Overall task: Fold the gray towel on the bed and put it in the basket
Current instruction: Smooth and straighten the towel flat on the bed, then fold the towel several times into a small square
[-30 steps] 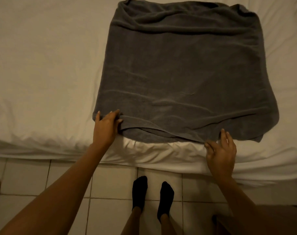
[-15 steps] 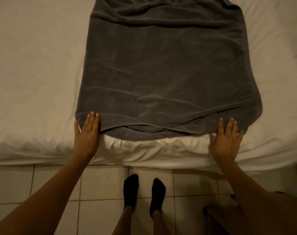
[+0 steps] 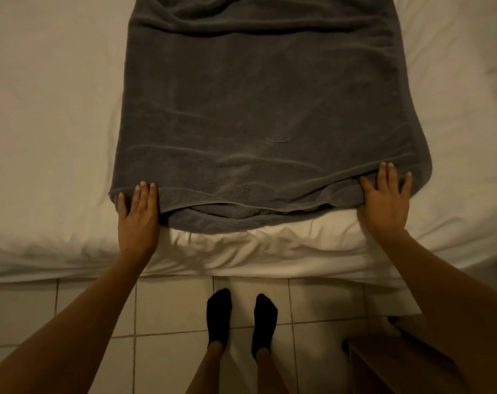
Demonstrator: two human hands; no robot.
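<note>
Towel (image 3: 264,115) doubled, frame centre | left hand (image 3: 137,220), right hand (image 3: 385,203) flat, fingers straight, gripping nothing, pinning near corners to align layers

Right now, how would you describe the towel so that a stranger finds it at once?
Look at the white bed. In its middle lies the gray towel, spread flat, with the left hand and right hand pressing its near corners. It is the only dark cloth on the sheet.

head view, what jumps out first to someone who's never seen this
A large gray towel lies spread over the white bed, filling the middle. The left hand and right hand press flat on its near corners, and two black socks stand on the tiled floor below.
</note>
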